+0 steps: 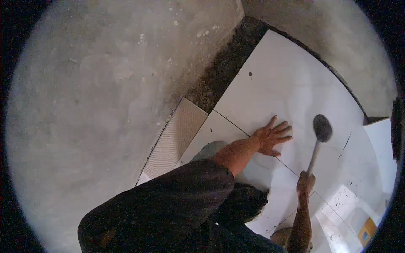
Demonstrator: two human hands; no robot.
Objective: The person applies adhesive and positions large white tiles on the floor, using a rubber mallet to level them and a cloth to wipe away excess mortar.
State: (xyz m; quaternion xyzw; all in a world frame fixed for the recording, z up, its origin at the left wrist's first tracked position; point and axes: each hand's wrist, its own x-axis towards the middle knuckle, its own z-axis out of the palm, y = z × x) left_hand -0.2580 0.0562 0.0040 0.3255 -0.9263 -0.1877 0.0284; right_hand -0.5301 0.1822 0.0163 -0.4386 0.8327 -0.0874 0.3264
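Left hand point(268, 139): palm down, fingers spread, holding nothing; rests on the large white rectangular floor tile point(274, 80), just beyond its near joint, thumb beside the joint line. Right hand point(306, 184): clenched around the pale, slim handle point(314, 157) of a mallet with a rounded dark-grey head point(322, 128). Mallet lies to the right of the left hand, handle running far and slightly right, head over the same tile; contact between head and tile cannot be told.

Tile surface: one small dark blotch point(250, 74) toward the far left; dark specks scattered at right. More white tiling continues on the near side of the joint.

Left of the tiling: a narrow beige strip with a finely ridged face point(171, 133), lying along the foot of a mottled grey wall point(88, 92). Far from the strip, a dark, rough bed point(223, 67) fills the gap between wall and large tile. A second grey wall point(337, 38) stands at far right. Near right: a yellow object with a blue patch point(367, 232), partly cut off.
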